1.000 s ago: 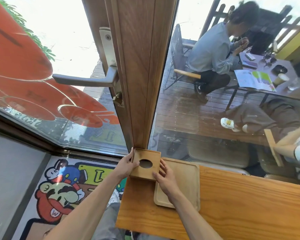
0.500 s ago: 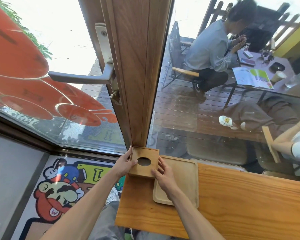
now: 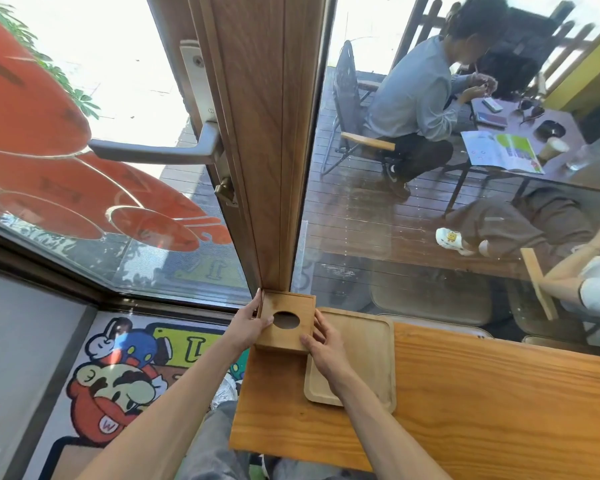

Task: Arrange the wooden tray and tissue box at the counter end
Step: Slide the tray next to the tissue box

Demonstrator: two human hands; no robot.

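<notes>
While both hands clamp the square wooden tissue box with its oval hole point(image 3: 286, 322), left grip point(image 3: 248, 322) on its left wall, right grip point(image 3: 321, 344) on its right, it sits at the desk point(image 3: 465, 410) corner, pale rectangular wooden tray point(image 3: 361, 355) just right, long axis running toward the window.

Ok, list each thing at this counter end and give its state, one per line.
tissue box: upright, round opening on top, no tissue showing, in the counter's far left corner against the wooden frame post.
wooden tray: flat on the counter, empty, right beside the box.
left hand: gripping the box's left side.
right hand: on the box's right side, over the tray.
door handle: level.
</notes>
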